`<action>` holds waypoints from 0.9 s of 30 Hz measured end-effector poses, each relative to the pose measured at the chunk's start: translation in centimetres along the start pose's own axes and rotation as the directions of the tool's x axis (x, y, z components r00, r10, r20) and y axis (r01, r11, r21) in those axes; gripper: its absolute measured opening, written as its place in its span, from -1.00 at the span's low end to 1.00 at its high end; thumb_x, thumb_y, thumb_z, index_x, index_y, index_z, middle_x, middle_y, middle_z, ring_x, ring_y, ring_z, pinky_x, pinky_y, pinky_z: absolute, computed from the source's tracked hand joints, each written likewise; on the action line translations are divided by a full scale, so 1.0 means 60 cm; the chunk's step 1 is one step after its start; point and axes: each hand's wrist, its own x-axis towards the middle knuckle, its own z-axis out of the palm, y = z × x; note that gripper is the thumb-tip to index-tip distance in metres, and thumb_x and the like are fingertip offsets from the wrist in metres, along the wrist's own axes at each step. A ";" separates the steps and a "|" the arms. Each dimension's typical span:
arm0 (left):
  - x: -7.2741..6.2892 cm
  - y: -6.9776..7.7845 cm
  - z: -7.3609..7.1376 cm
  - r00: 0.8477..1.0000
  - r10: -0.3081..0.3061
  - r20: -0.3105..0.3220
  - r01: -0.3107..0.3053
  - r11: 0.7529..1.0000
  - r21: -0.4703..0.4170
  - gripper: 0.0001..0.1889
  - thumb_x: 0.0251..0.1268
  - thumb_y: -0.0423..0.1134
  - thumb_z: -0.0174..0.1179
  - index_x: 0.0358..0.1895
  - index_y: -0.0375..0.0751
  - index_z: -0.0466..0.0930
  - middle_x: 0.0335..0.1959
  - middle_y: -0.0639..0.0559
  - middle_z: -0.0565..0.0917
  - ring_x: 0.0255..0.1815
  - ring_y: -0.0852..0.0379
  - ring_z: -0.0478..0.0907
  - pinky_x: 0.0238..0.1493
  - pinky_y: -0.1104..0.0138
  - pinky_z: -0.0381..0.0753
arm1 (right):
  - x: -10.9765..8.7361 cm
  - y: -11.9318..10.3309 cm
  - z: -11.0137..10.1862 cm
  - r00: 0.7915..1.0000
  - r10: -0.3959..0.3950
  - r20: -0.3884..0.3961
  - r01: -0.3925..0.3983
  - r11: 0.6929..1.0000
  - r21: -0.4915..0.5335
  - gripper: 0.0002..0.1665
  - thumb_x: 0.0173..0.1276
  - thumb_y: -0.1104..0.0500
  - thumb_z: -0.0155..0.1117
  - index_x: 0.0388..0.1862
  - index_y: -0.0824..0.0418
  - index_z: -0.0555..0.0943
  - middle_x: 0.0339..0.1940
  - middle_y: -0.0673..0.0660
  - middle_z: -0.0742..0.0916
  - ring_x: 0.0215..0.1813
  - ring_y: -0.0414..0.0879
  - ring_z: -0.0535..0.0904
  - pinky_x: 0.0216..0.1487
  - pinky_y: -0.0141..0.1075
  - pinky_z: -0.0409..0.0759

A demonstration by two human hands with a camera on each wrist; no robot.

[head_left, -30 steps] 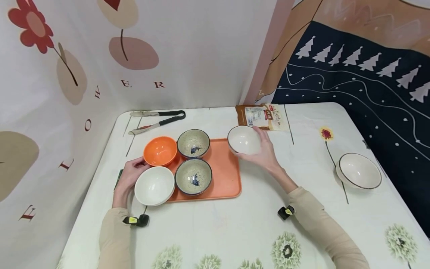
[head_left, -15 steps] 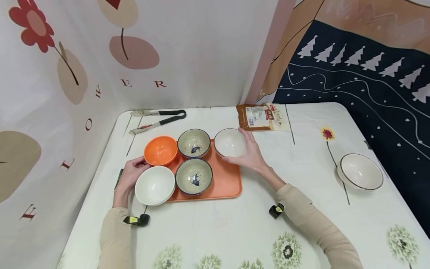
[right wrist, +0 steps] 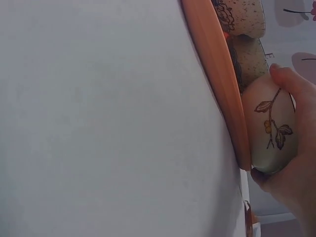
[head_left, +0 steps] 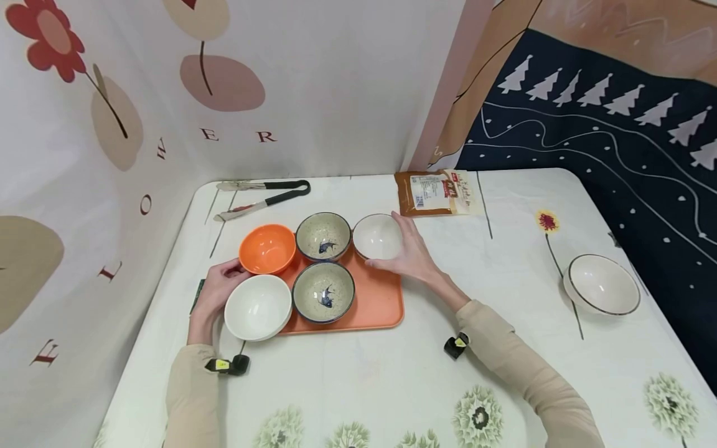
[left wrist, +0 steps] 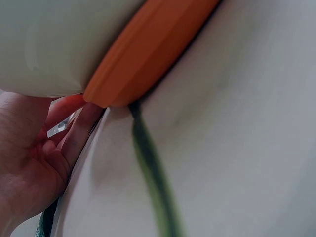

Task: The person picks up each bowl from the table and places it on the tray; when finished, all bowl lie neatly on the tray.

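My right hand [head_left: 411, 254] grips a white bowl [head_left: 376, 238] with a thin dark rim, thumb and fingers on opposite sides. In the right wrist view that bowl [right wrist: 271, 126] shows a painted branch with leaves and sits at the orange tray's edge [right wrist: 222, 84]. My left hand [head_left: 220, 289] is at the left edge of the orange tray [head_left: 375, 305]. Its fingers [left wrist: 81, 126] curl at the tray's edge in the left wrist view, partly hidden by a plain white bowl [head_left: 258, 308]. An orange bowl [head_left: 267, 249] and two speckled fish-pattern bowls [head_left: 323, 292] stand on the tray.
Tongs [head_left: 274, 198] with black handles lie at the back left. A brown and white food packet [head_left: 434, 193] lies behind my right hand. Another dark-rimmed white bowl [head_left: 600, 285] stands apart at the far right of the table [head_left: 358, 386].
My right hand has moved left with the dark-rimmed white bowl, bringing it over the tray's back right part beside the speckled bowl. My left hand stays in place.
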 end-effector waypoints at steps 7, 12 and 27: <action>0.001 0.005 0.000 1.000 -0.029 0.004 0.029 0.999 0.013 -0.51 0.48 -0.13 0.15 0.35 -0.33 0.51 -0.28 0.20 0.64 -0.31 0.31 0.54 -0.26 0.46 0.56 | 0.003 -0.001 -0.003 1.000 0.000 0.024 0.000 1.000 0.012 0.49 -0.15 -0.17 0.69 0.62 0.30 0.06 0.53 0.32 0.28 0.50 0.25 0.31 0.45 0.22 0.31; 0.000 0.004 0.002 0.999 -0.036 0.000 0.036 0.999 0.017 -0.51 0.48 -0.15 0.14 0.36 -0.33 0.50 -0.30 0.22 0.64 -0.31 0.32 0.53 -0.26 0.47 0.55 | 0.004 -0.001 -0.006 0.998 -0.006 0.059 0.006 1.000 0.000 0.51 -0.11 -0.15 0.70 0.64 0.31 -0.01 0.58 0.32 0.22 0.55 0.23 0.25 0.49 0.19 0.27; 0.003 -0.002 0.000 0.999 -0.031 -0.005 0.031 0.999 0.022 -0.50 0.47 -0.11 0.17 0.36 -0.30 0.51 -0.31 0.26 0.64 -0.31 0.33 0.54 -0.27 0.47 0.56 | -0.032 -0.014 -0.096 0.999 -0.008 -0.036 0.011 0.996 0.091 0.35 0.07 0.00 0.65 0.65 0.25 -0.01 0.62 0.28 0.22 0.61 0.18 0.17 0.53 0.03 0.28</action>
